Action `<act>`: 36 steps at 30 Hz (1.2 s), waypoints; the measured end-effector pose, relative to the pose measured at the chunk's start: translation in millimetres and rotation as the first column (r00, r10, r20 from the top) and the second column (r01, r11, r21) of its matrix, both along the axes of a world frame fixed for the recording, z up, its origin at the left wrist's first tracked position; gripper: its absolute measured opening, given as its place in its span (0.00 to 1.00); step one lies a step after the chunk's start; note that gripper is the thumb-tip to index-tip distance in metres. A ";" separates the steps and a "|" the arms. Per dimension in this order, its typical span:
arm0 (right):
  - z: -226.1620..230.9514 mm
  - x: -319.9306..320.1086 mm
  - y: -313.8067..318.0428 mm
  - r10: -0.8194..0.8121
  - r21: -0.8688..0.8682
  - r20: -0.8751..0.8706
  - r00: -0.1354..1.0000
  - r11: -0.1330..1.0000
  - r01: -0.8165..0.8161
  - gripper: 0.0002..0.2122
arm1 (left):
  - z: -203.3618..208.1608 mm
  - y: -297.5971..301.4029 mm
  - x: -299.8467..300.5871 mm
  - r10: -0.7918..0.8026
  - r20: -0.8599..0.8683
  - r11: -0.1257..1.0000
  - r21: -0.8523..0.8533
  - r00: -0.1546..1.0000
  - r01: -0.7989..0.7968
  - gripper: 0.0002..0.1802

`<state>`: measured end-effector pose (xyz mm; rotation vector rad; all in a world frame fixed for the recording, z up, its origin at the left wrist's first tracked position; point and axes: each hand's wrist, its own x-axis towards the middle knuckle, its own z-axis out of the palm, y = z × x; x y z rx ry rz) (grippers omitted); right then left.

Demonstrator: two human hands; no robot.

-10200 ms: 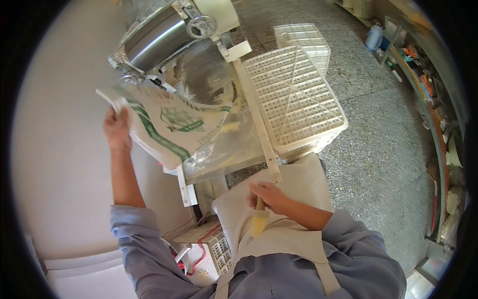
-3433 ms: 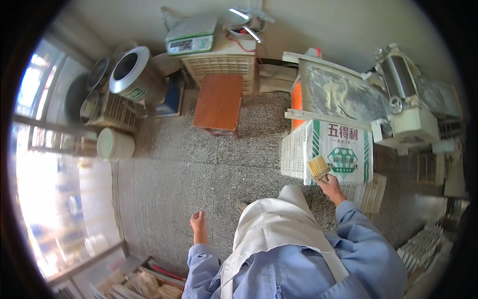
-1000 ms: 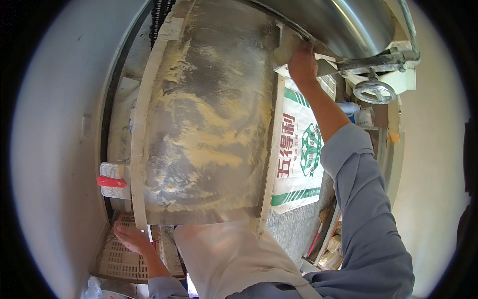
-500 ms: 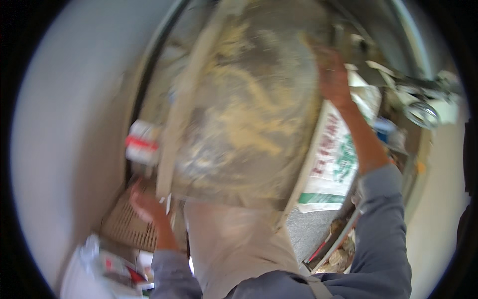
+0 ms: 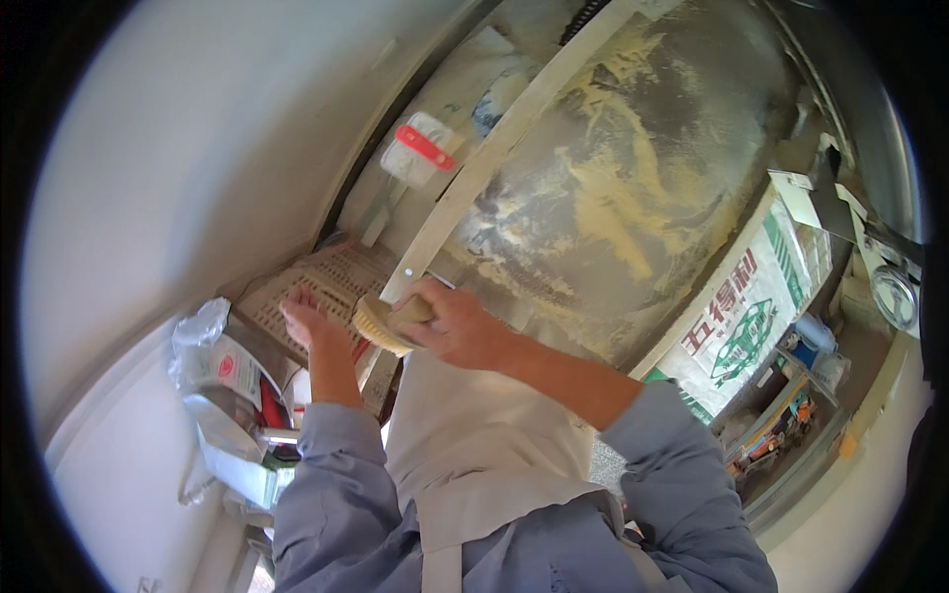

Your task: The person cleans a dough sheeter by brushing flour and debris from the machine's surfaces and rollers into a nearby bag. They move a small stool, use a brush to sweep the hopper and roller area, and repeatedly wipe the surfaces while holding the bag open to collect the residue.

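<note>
**Head view: brush held at the lower edge of a floured metal tray**

Head view, looking down over the person's grey-blue sleeves and pale apron [image 5: 474,445]. The right hand [image 5: 457,324] is curled shut around the handle of a brush [image 5: 381,324] with short yellow bristles; the bristle head points to the left and sits just below the lower corner of a pale frame rail [image 5: 494,168] that runs diagonally up to the right. The left hand [image 5: 308,324] lies just beside the bristles, fingers together and slightly bent, resting on or just above a cream perforated plastic crate [image 5: 331,282]; contact with the crate cannot be confirmed. Right of the rail spreads a large dull metal tray [image 5: 633,198], smeared with patches of yellow flour or dough residue. A small white holder with a red clip [image 5: 420,148] sits on the panel to the left of the rail. A white sack with green and red printing [image 5: 746,311] stands against the tray's right edge. At lower left lies crumpled clear plastic packaging [image 5: 213,366] with a red mark, near the left sleeve. A white wall [image 5: 198,148] fills the upper left of the frame.
</note>
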<state>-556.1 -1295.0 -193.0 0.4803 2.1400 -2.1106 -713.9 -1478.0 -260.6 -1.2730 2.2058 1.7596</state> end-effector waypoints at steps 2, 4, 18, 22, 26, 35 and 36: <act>-20.2 -3.9 5.6 -0.060 0.116 0.046 0.997 0.992 0.055 0.16 | -7.3 0.6 4.8 -0.054 0.016 0.998 -0.015 0.998 0.055 0.23; -30.7 -7.2 30.1 -0.201 0.233 0.082 0.976 0.956 0.177 0.15 | -12.9 3.9 12.9 -0.201 0.020 0.979 -0.037 0.979 0.202 0.21; -6.5 -40.4 210.6 -0.540 0.415 -0.078 0.838 0.747 0.520 0.13 | -20.4 77.9 41.9 -0.508 0.427 0.624 -0.417 0.748 0.661 0.31; -40.3 -58.9 291.5 -0.656 0.587 -0.202 0.727 0.513 0.626 0.13 | -10.1 85.8 42.1 -0.490 0.458 0.611 -0.426 0.742 0.667 0.30; -63.6 -71.0 355.5 -0.747 0.623 -0.367 0.555 0.246 0.742 0.15 | -8.7 85.7 43.9 -0.507 0.450 0.595 -0.435 0.735 0.676 0.29; -26.7 -45.4 336.9 -0.879 0.398 -0.325 0.348 0.207 0.894 0.15 | -6.9 87.7 42.8 -0.501 0.503 0.545 -0.448 0.704 0.709 0.29; -31.3 -48.4 333.8 -0.849 0.406 -0.346 0.400 0.249 0.879 0.15 | -8.1 86.7 43.3 -0.493 0.499 0.549 -0.457 0.712 0.700 0.29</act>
